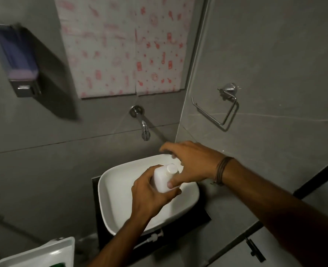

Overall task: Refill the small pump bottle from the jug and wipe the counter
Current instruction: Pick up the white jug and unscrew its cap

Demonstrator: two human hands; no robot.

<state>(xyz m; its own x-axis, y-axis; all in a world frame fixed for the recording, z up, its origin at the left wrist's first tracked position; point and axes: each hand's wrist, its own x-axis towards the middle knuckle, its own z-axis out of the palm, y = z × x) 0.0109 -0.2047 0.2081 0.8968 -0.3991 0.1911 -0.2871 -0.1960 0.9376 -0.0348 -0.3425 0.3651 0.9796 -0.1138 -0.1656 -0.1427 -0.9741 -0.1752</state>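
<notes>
1. Head cam, looking down at white basin (109,191) on dark counter (201,214), grey tile walls all round.
2. Small white bottle (163,177) held above basin, roughly over its right-centre, tilted w/ neck pointing up and away.
3. Left hand (149,195) wrapped round bottle's lower body from below/left, fingers curled closed on it, thumb across front.
4. Right hand (190,162) over bottle top, fingers spread and arched; thumb pressed on bottle's side near shoulder. Fingertips at rear blurred, can't tell what they grip, if anything. Something white under palm by the neck, too hidden to ID.
5. Brown cord bands (222,168) on right wrist.
6. Pump head w/ tube (153,237) lying on counter just in front of basin, apart from bottle.
7. Chrome spout (145,130) on wall behind basin, not touching hands.
8. Wall soap dispenser (20,60) upper left, blurred, purple-ish fill.
9. Wire ring holder (217,112) on right wall.
10. Pink-patterned paper (120,45) on wall above spout.
11. White container (49,251) at bottom-left, something green inside, partly cut by frame.
12. Jug: can't pick out for sure.
</notes>
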